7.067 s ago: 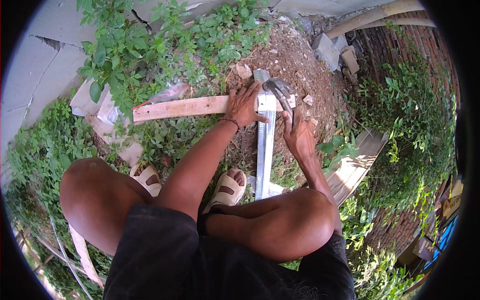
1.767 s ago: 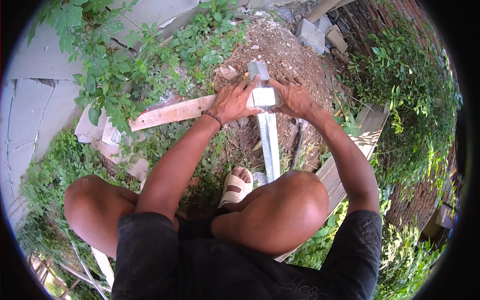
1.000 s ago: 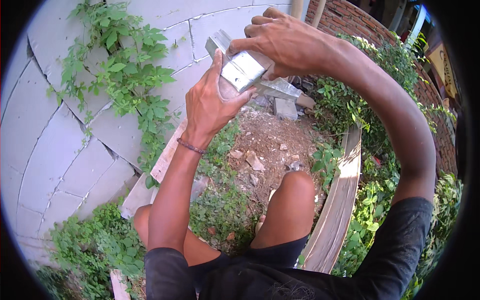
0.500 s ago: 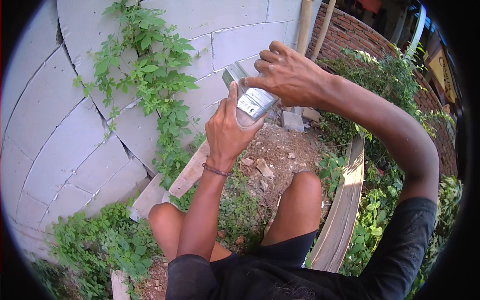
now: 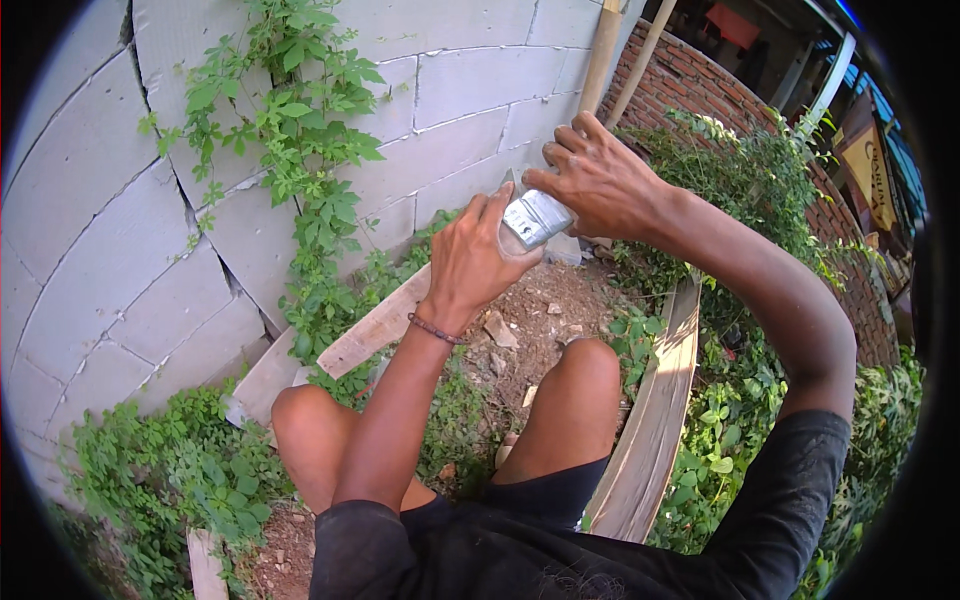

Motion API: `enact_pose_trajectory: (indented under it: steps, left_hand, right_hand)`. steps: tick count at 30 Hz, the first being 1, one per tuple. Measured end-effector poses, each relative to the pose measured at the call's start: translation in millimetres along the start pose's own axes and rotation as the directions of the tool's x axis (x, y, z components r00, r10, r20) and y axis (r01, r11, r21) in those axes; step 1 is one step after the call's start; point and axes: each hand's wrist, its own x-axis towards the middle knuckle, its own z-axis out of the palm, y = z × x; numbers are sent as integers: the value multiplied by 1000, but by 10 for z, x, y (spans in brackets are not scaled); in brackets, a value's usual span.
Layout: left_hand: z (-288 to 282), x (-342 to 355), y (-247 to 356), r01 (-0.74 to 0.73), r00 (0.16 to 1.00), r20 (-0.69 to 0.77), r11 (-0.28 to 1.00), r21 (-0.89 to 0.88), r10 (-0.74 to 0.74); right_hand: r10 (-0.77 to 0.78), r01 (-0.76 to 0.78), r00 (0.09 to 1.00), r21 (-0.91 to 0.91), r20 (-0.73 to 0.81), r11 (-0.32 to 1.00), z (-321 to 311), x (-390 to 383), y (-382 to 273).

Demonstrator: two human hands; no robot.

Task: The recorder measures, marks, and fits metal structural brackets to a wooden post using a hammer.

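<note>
Between both hands, out in front of the block wall, is a small silvery-grey, box-shaped piece [image 5: 536, 216] with a shiny face and dark markings. Its exact kind does not show. My left hand [image 5: 472, 252], with a beaded bracelet at the wrist, wraps its lower left side, the fingers behind and the thumb along the lower edge. My right hand [image 5: 600, 180] has its fingers curled at the upper right end, the index finger and thumb pressed to it. The piece is tilted, and the fingers cover much of it.
Ahead and left stands a grey block wall [image 5: 450, 90] with a climbing vine [image 5: 310, 130]. Wooden planks [image 5: 385, 318] lie near my left knee, and a long weathered board [image 5: 660, 410] runs beside my right. Rubble soil [image 5: 545, 290] lies between. Shrubs and a brick wall [image 5: 690, 75] are at right.
Both hands and the silvery piece have moved lower and to the right in the picture. The piece has turned, its greenish side now mostly hidden. The view has shifted slightly.
</note>
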Motion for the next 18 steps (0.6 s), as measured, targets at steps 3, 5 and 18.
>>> enact_pose_trajectory:
  steps: [3,5,18]
  left_hand:
    - [48,-36,-3,6,1000,18,1000,-18,-6]
    - [77,-110,1,-57,996,-69,998,5,57]
    - [95,-177,199,-212,975,-43,970,117,219]
  right_hand:
    - [-31,31,1000,-24,-2,999,20,-41,-24]
    - [-66,49,984,-106,-167,993,10,-114,-84]
    - [8,-10,956,-6,-293,1000,85,-522,-249]
